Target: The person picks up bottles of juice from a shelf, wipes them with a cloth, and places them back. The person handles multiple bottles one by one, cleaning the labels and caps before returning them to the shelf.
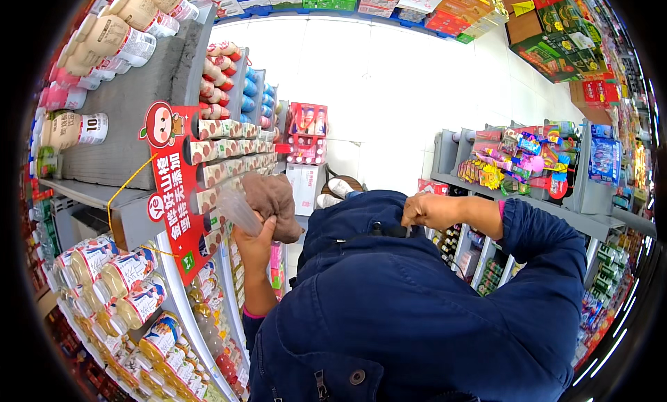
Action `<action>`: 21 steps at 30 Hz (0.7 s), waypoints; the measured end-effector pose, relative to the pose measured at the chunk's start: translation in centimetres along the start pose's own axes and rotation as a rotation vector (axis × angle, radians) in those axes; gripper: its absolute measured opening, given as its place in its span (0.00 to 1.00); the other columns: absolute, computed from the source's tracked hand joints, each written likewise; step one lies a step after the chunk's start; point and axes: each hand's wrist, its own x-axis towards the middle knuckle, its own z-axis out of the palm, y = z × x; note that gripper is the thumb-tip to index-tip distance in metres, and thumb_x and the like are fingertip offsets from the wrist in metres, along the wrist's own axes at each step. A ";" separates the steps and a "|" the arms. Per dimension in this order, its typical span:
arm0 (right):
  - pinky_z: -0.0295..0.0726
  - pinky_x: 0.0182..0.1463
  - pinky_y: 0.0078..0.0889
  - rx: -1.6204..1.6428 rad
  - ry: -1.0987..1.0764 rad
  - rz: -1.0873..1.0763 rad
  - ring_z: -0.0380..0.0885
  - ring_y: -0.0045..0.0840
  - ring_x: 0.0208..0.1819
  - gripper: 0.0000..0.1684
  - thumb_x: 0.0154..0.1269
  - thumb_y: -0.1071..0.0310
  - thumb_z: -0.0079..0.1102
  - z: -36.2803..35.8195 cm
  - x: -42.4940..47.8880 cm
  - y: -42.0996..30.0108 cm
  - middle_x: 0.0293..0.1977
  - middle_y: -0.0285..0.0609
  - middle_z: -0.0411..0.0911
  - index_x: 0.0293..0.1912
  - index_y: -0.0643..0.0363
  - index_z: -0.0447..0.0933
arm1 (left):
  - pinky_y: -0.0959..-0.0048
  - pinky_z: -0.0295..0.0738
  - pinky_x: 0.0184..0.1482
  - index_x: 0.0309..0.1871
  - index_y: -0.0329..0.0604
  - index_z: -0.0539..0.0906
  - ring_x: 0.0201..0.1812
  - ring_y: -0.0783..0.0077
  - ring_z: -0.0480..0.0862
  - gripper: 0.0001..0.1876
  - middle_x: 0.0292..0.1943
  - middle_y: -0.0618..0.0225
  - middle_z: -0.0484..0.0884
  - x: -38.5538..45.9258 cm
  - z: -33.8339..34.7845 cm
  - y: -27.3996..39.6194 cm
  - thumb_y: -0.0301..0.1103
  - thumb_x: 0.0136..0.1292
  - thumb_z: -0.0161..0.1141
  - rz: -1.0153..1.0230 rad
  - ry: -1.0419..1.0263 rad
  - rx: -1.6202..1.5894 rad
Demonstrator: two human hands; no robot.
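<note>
My left hand (256,240) is raised beside the shelf. It grips a translucent plastic bottle (237,210), seen only in part, and a crumpled brown cloth (273,201) lies against the fingers, over the front of the small cartons (219,171). My right hand (423,210) is closed near the pocket of the navy jacket (365,277), pinching something small at its edge that cannot be made out. A red sign (180,193) with a cartoon figure hangs at the shelf's end, left of the cloth.
A grey shelf top (127,126) with drink bottles (75,130) is at left, more bottles (138,298) below. Red bottle packs (307,128) stand on a white carton (302,186) near my shoes. At right is a shelf of packaged sweets (521,160); stacked boxes (560,42) stand beyond the tiled floor.
</note>
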 end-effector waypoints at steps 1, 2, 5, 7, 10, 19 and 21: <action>0.79 0.52 0.29 -0.028 -0.013 -0.063 0.82 0.31 0.47 0.14 0.64 0.81 0.51 -0.1 0.0 0.5 0.41 0.44 0.83 0.46 0.61 0.82 | 0.82 0.64 0.31 0.28 0.44 0.73 0.28 0.85 0.69 0.13 0.26 0.80 0.69 0.0 0.0 -0.2 0.18 0.56 0.67 0.012 -0.007 0.005; 0.79 0.50 0.28 0.162 -0.044 -0.029 0.82 0.26 0.44 0.12 0.66 0.78 0.56 -0.2 -0.1 0.6 0.38 0.43 0.84 0.47 0.60 0.83 | 0.81 0.64 0.31 0.28 0.44 0.73 0.28 0.85 0.69 0.13 0.26 0.80 0.69 0.0 -0.1 -0.3 0.18 0.56 0.67 0.024 -0.014 0.010; 0.79 0.47 0.28 0.136 -0.028 0.050 0.83 0.22 0.42 0.10 0.65 0.76 0.59 -0.3 0.5 -0.9 0.36 0.41 0.84 0.46 0.61 0.82 | 0.81 0.64 0.31 0.28 0.44 0.73 0.28 0.85 0.69 0.13 0.26 0.80 0.70 0.0 -0.3 -0.7 0.18 0.56 0.68 0.019 -0.032 0.005; 0.78 0.43 0.31 0.064 0.061 0.106 0.82 0.25 0.37 0.06 0.63 0.70 0.65 -0.2 0.8 -1.8 0.34 0.40 0.84 0.39 0.61 0.79 | 0.81 0.64 0.31 0.28 0.44 0.73 0.28 0.85 0.69 0.13 0.26 0.80 0.70 -0.1 -0.5 -0.6 0.19 0.55 0.68 0.013 -0.024 0.007; 0.77 0.39 0.33 -0.117 0.125 0.151 0.82 0.31 0.34 0.10 0.62 0.65 0.68 -0.3 1.3 -1.8 0.34 0.42 0.83 0.35 0.59 0.77 | 0.81 0.64 0.32 0.28 0.44 0.73 0.28 0.85 0.69 0.13 0.26 0.80 0.70 -0.2 -0.7 -0.5 0.19 0.55 0.68 0.003 -0.014 0.021; 0.76 0.58 0.42 -0.705 1.387 0.344 0.74 0.50 0.54 0.15 0.64 0.61 0.63 -11.3 4.4 8.7 0.53 0.60 0.76 0.44 0.62 0.82 | 0.81 0.65 0.32 0.29 0.43 0.73 0.28 0.85 0.70 0.13 0.27 0.80 0.70 0.0 -0.3 -0.3 0.19 0.55 0.69 0.008 0.016 0.051; 0.73 0.61 0.42 -0.578 1.360 0.308 0.72 0.52 0.57 0.16 0.64 0.61 0.63 -13.1 4.4 8.1 0.56 0.64 0.73 0.46 0.63 0.81 | 0.81 0.66 0.33 0.29 0.43 0.73 0.29 0.85 0.70 0.13 0.27 0.80 0.71 -0.2 -0.3 0.3 0.19 0.55 0.69 -0.039 0.019 0.068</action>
